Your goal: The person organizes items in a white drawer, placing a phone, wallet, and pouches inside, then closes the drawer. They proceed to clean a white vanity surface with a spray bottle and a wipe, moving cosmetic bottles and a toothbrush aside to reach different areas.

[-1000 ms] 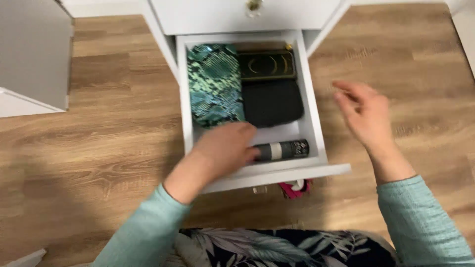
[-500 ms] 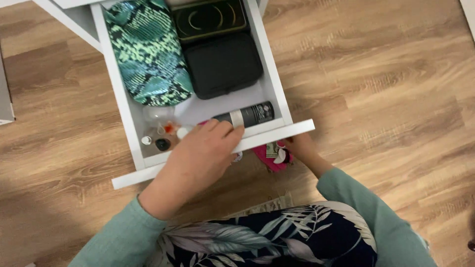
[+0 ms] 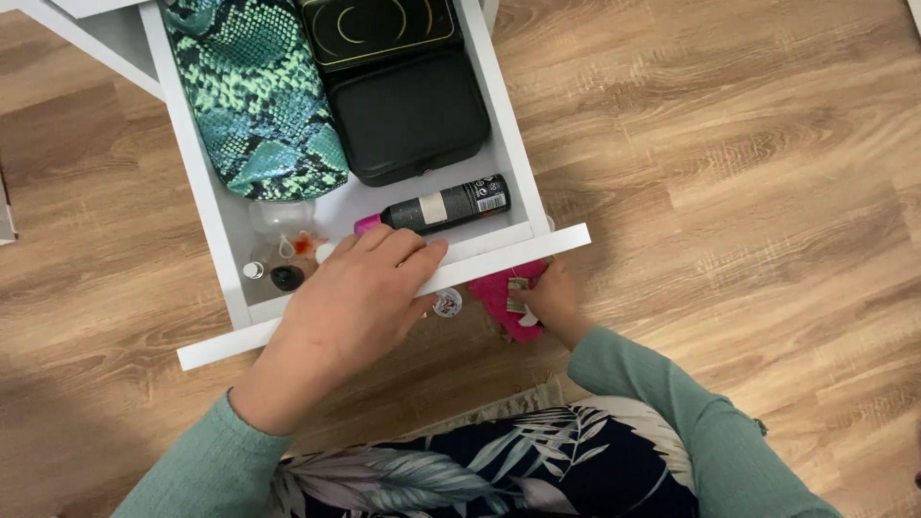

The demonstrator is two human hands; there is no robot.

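So the left hand (image 3: 350, 302) is lying palm-down over the front edge of the open white drawer (image 3: 221, 230), fingers spread loosely and draped over the rim, with the fingertips sitting right by the dark bottle (image 3: 443, 204) that's lying on its side along the drawer's front wall. It isn't wrapping around anything, just resting there, and I can't tell if the fingertips are actually touching the bottle's pink cap or only hovering next to it. The right hand (image 3: 549, 299) is reaching under the drawer front, down near the wood floor (image 3: 729, 192), and it's curling around a pink pouch (image 3: 508, 305) that's sitting just below the drawer's edge; part of that hand is hiding under the drawer, so the exact grip is hard to make out, but the fingers are closing on the pouch. A little round knob (image 3: 447, 303) is poking out under the drawer front between the two hands. Inside the drawer, a green snakeskin bag (image 3: 259, 91) is taking up the left side, a black case (image 3: 411, 117) is lying beside it in the middle, and a dark box (image 3: 376, 29) with gold trim is sitting behind that. Some small clear bits and a tiny dark cap (image 3: 286, 277) are clustering in the front left corner. Both sleeves are pale green.
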